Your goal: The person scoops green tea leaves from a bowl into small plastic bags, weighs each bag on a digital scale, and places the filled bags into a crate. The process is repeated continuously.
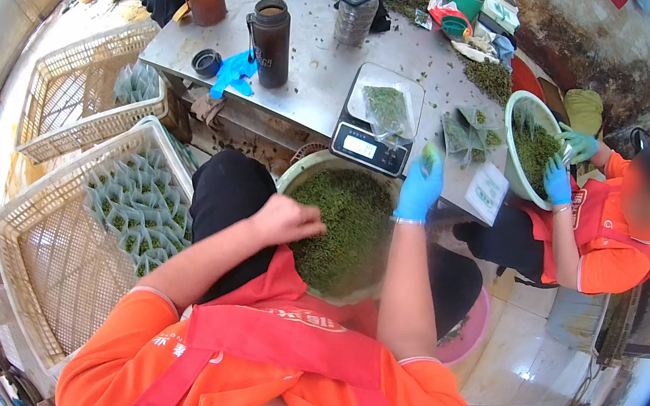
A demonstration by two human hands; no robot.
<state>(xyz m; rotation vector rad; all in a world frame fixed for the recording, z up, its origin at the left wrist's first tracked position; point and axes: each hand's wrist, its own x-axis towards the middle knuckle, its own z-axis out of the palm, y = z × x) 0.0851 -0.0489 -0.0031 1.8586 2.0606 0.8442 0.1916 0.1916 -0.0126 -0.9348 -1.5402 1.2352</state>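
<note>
A wide pale green tub (288, 179) stands between my knees, full of small green grains (342, 227) that look like green peppercorns. Over its left side hangs my bare left hand (289, 219), fingers curled together; what they hold, if anything, is hidden. My right hand (421, 188), in a blue glove, is raised beside the tub's right rim with its fingers closed. Green shows at its fingertips, and I cannot tell whether that is a stain or something held. Just left of that hand, a clear bag of green grains (387, 110) lies on a digital scale (368, 149).
Filled bags (470, 134) and a white card (486, 192) lie right of the scale. A dark bottle (268, 43) and blue glove (234, 74) are on the metal table (314, 50). Plastic crates (54, 246) stand left, one holding packed bags (141, 205). A co-worker (617, 217) works over another basin (516, 160).
</note>
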